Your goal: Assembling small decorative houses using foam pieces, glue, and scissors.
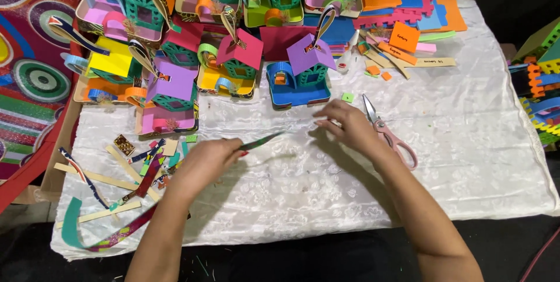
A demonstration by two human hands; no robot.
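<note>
L hand (205, 159) pinches thin, floppy patterned foam strip (262, 139) at its end; R hand (349, 123) loosely open beside pink-handled scissors (389, 133).

You have only one view here, from the camera on your head. It looks steeply down and forward over the white cloth (466, 142) that covers the table, so the far edge of the cloth lies at the top of the picture and the near edge at the bottom. Your two forearms enter from the bottom edge, and the left hand (204, 162) and the right hand (350, 124) sit near the centre, quite close to the lens. The row of small foam houses (233, 25) fills the upper part, farther from you. With no second camera, there is no shared part to compare.
</note>
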